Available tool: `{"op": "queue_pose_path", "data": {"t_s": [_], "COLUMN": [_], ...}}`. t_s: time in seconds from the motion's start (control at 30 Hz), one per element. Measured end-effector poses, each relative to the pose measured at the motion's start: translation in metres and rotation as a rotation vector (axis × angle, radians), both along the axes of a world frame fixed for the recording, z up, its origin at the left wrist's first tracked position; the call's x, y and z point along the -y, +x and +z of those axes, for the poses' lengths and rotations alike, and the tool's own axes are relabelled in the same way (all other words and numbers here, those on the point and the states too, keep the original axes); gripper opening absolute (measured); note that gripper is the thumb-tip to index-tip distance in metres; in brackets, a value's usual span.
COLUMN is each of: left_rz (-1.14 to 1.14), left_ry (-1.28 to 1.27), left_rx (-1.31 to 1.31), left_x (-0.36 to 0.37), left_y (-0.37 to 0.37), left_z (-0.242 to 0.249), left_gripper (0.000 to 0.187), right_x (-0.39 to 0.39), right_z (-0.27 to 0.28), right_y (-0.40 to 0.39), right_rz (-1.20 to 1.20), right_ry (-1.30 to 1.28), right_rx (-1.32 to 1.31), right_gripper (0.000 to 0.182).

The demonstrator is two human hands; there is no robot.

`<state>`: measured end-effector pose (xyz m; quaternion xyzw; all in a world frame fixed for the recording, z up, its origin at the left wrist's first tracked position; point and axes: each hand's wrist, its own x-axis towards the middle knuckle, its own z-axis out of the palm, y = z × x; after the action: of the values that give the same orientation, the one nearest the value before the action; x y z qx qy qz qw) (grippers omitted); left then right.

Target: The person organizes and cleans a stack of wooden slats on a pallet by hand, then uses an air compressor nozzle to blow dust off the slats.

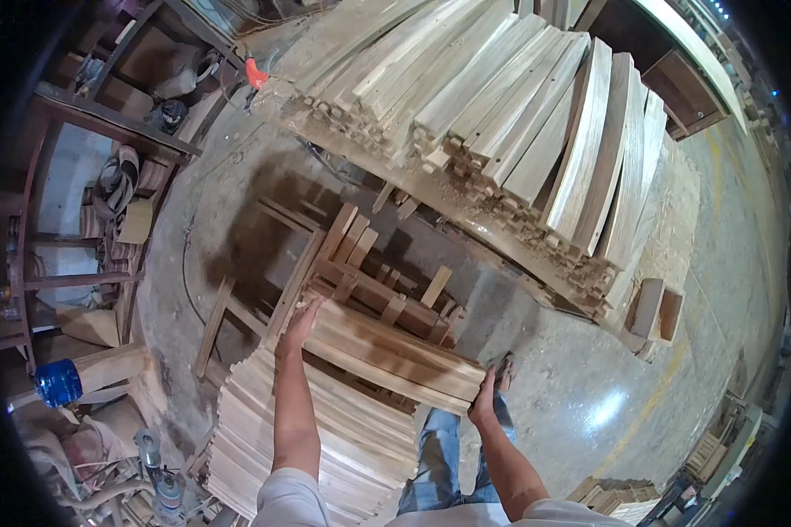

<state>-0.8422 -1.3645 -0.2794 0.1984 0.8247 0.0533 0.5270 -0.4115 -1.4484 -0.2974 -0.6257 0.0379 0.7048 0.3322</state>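
I hold a bundle of curved wooden slats (pixel 387 351) between both hands, above a lower stack of similar slats (pixel 325 439). My left hand (pixel 301 323) presses against the bundle's far left end. At the bundle's near right end, my right hand (pixel 485 397) grips the slat ends. The bundle runs slanted from upper left to lower right. My jeans-clad legs (pixel 439 457) show below it.
A big pile of long curved boards (pixel 518 105) lies on a platform ahead. Loose wood pieces and a frame (pixel 360 263) sit on the concrete floor. Shelving with tools (pixel 105 176) stands left; a blue container (pixel 59 382) and machine parts lie lower left.
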Motion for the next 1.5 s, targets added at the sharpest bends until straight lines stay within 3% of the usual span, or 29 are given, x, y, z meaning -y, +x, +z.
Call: {"op": "queue_pose_path", "data": {"t_s": [0.1,0.4,0.53,0.6,0.67,0.8,0.83,0.9,1.0,1.1,1.2,1.4,1.5], "left_rz": [0.005,-0.016,0.018,0.082,0.105,0.360,0.436,0.471,0.549,0.718,0.827,1.105,1.191], "left_ry": [0.018,0.034,0.196,0.092,0.154,0.248,0.243,0.273,0.339,0.483,0.593,0.598,0.617], "left_rx": [-0.052,-0.027,0.071,-0.010,0.074,0.190,0.228,0.219,0.255,0.367,0.422,0.441,0.468], "left_x": [0.005,0.003,-0.003,-0.004,0.005,0.011,0.012,0.014,-0.011,-0.033,-0.078,-0.182,-0.231], "left_y": [0.000,-0.008,-0.001,0.004,0.003,0.015,0.018,0.023,0.052,0.073,0.117,0.192,0.218], "left_z": [-0.002,0.014,0.077,0.117,0.149,0.226,0.241,0.258,0.309,0.303,0.325,0.294,0.294], "left_gripper": [0.081,0.077,0.074,0.076,0.087,0.084,0.082,0.079,0.072,0.066,0.069,0.077,0.079], "right_x": [0.008,0.007,-0.011,-0.022,-0.035,-0.070,-0.094,-0.130,-0.192,-0.280,-0.390,-0.610,-0.682], "right_z": [-0.011,-0.011,0.058,0.106,0.157,0.245,0.294,0.339,0.371,0.418,0.417,0.393,0.381], "right_y": [0.004,0.015,0.017,0.021,0.027,0.051,0.044,0.052,0.077,0.082,0.096,0.075,0.061], "right_rz": [-0.016,-0.039,-0.005,0.019,0.063,0.176,0.212,0.268,0.363,0.505,0.697,0.868,0.979], "right_ry": [0.013,-0.019,-0.036,-0.033,-0.043,0.033,0.024,0.035,0.072,0.076,0.229,0.417,0.552], "right_rx": [-0.141,-0.089,-0.001,-0.009,-0.014,0.092,0.108,0.139,0.140,0.213,0.254,0.312,0.371], "right_gripper": [0.078,0.065,0.063,0.063,0.062,0.062,0.062,0.063,0.060,0.067,0.069,0.054,0.058]}}
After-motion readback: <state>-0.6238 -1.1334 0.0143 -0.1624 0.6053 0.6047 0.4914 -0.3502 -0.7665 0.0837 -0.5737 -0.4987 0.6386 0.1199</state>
